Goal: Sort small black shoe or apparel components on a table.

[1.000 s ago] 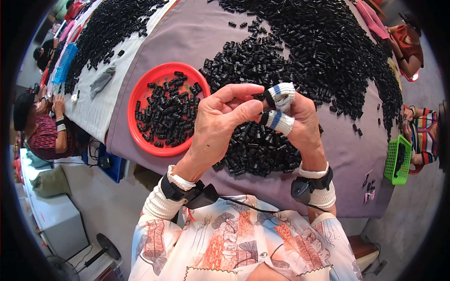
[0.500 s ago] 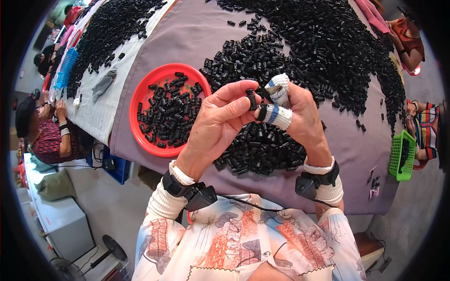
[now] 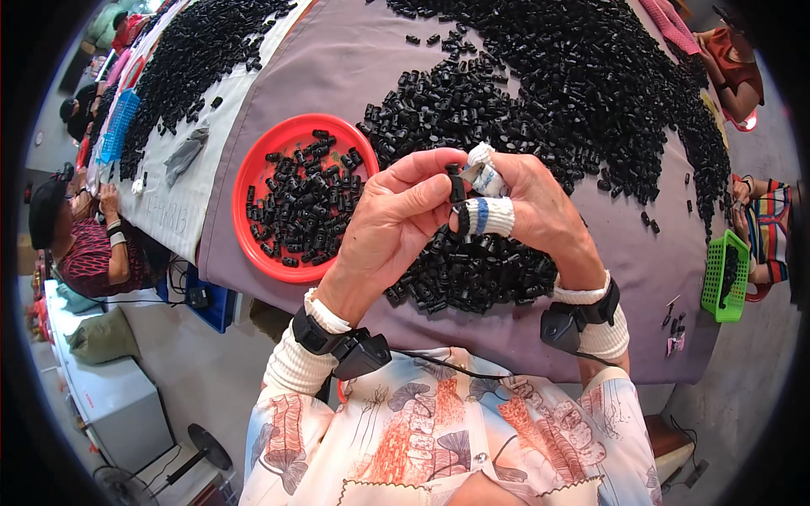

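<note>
Between my left hand [image 3: 390, 211] and my right hand [image 3: 540, 207] is a small black plastic piece [image 3: 456, 187], which looks like a cord lock. My left thumb and forefinger pinch it. White tape with a blue stripe wraps my right thumb and forefinger, and their dark-covered tips press close against the piece's right side; whether they grip a second part is hidden. Just below and beyond my hands spreads a heap of similar black pieces [image 3: 481, 266]. Left of my left hand, a round red tray [image 3: 245, 221] holds many more.
A larger pile of black pieces [image 3: 591, 93] covers the far right of the cloth-covered table [image 3: 291, 80]. At the right edge stands a green basket [image 3: 722, 314]. A blue basket [image 3: 118, 125] sits on the white table at left. Other people work around both tables.
My right hand has turned slightly, and its taped fingers have shifted left, closer around the small piece. My left hand keeps its pinch almost in place.
</note>
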Motion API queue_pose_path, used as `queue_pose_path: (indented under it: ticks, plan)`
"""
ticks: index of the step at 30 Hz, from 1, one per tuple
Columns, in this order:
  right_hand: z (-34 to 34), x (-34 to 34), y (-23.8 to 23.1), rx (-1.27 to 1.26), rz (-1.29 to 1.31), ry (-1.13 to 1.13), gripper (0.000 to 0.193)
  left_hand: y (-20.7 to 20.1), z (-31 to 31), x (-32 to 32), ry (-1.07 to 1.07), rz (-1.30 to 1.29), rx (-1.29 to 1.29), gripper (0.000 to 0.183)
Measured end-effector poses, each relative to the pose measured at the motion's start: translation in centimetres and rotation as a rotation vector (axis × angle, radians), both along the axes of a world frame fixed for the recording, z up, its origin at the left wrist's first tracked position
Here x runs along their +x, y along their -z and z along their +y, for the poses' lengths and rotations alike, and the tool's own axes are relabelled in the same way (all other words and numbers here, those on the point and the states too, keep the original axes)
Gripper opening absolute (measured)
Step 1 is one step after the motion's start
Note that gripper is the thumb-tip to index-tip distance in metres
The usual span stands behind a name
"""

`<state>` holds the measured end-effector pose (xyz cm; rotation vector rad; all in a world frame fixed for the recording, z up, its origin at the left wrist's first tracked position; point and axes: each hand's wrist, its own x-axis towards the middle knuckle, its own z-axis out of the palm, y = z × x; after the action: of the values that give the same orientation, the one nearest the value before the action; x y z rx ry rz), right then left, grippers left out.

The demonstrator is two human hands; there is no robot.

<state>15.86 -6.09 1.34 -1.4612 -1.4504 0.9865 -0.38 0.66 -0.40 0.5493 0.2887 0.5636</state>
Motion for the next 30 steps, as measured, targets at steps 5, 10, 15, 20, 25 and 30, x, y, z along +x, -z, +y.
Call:
queue_pose_path:
  ticks: [5, 10, 15, 20, 25, 30]
  plan:
    - [0.2, 0.0, 0.2, -0.049, 0.088, -0.024, 0.036, -0.1, -0.1, 0.0, -0.012, 0.037, -0.045, 0.026]
    - [0.2, 0.0, -0.6, -0.141, 0.137, -0.008, 0.035, 0.2, 0.1, 0.0, 0.026, -0.046, -0.121, 0.026]
    - [0.2, -0.1, -0.2, -0.108, 0.154, 0.027, 0.034, 0.8, 0.3, 0.0, 0.029, -0.09, -0.12, 0.026]
    - [-0.4, -0.6, -0.7, 0.075, 0.15, 0.145, 0.04, 1.0, 0.2, 0.2, 0.027, -0.087, -0.129, 0.026]
    - [-0.6, -0.7, -0.8, 0.119, 0.19, 0.107, 0.04, 0.2, -0.3, 0.8, -0.033, -0.017, -0.09, 0.026]
    - [-0.3, -0.9, -0.3, 0.168, 0.051, 0.127, 0.037, -0.2, -0.3, 0.5, -0.083, 0.191, 0.126, 0.027]
